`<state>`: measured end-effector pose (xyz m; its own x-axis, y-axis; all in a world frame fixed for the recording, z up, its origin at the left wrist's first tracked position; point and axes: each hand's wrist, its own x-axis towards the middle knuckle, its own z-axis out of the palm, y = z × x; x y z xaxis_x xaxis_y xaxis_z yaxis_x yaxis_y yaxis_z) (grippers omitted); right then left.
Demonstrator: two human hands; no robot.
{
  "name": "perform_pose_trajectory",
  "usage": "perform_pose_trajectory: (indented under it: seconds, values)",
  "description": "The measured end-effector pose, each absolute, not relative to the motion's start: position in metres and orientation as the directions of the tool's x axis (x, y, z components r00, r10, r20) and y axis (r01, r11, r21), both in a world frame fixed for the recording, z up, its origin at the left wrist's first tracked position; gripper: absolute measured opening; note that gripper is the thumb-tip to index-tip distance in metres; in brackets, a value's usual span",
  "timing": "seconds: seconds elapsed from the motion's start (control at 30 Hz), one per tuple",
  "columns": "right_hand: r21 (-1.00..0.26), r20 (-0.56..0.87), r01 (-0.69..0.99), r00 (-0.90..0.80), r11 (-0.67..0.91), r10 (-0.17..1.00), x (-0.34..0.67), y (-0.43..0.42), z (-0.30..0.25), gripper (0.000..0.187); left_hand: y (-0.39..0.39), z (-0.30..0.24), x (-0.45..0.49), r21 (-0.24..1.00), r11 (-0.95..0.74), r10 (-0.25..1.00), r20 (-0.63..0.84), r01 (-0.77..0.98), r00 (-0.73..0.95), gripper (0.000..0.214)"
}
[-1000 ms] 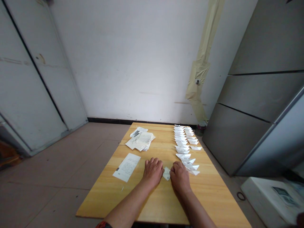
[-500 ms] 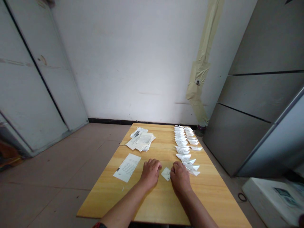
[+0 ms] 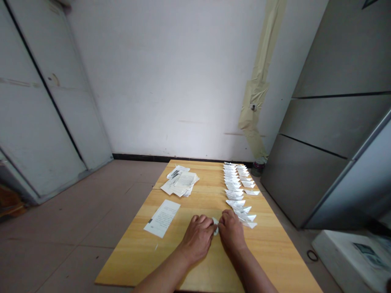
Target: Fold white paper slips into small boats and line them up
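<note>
Between my two hands, on the wooden table [image 3: 195, 266], is a small folded paper [image 3: 215, 226], mostly covered by the fingers. My left hand [image 3: 200, 236] is curled, its fingertips at the paper's left side. My right hand [image 3: 230, 230] closes its fingers on the right edge. Folded paper boats [image 3: 235, 202] stand in two columns just beyond my right hand. A printed paper sheet [image 3: 162, 218] lies flat to the left of my left hand.
A loose pile of printed papers [image 3: 182, 182] sits at the table's far left. Behind the table rises a white wall [image 3: 171, 81]. Grey cabinets [image 3: 308, 179] flank the right, and a white box [image 3: 345, 256] rests on the floor there.
My left hand has moved right and come onto the folded paper, covering much of it. My right hand has stayed at the paper's right edge.
</note>
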<state>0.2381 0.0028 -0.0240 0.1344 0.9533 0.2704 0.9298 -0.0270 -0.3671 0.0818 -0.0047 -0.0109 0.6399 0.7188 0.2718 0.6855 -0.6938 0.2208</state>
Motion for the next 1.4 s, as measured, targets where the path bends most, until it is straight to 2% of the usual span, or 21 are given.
perform_pose_trajectory:
  seconds: [0.3,0.57,0.77,1.13,1.4]
  values:
    - [-0.498,0.325,0.863,0.097,0.083,0.941,0.247,0.005,-0.032,0.022,-0.006,-0.010,0.082,0.239,-0.651,0.758,0.237,0.720,0.607,0.023]
    - [-0.561,0.327,0.819,0.088,0.118,0.941,0.250,0.004,-0.032,0.020,-0.007,-0.011,0.081,0.271,-0.650,0.760,0.263,0.710,0.595,0.023]
    - [-0.556,0.301,0.826,0.103,0.087,0.948,0.248,0.004,-0.029,0.016,-0.008,-0.008,0.082,0.281,-0.652,0.758,0.262,0.705,0.597,0.023]
    - [-0.576,0.265,0.816,0.128,0.050,0.956,0.247,0.008,-0.030,0.020,-0.010,-0.006,0.080,0.287,-0.641,0.767,0.238,0.712,0.595,0.023]
    - [-0.619,0.299,0.779,0.117,0.099,0.947,0.251,0.010,-0.035,0.023,-0.010,-0.011,0.080,0.302,-0.625,0.781,0.246,0.720,0.575,0.021]
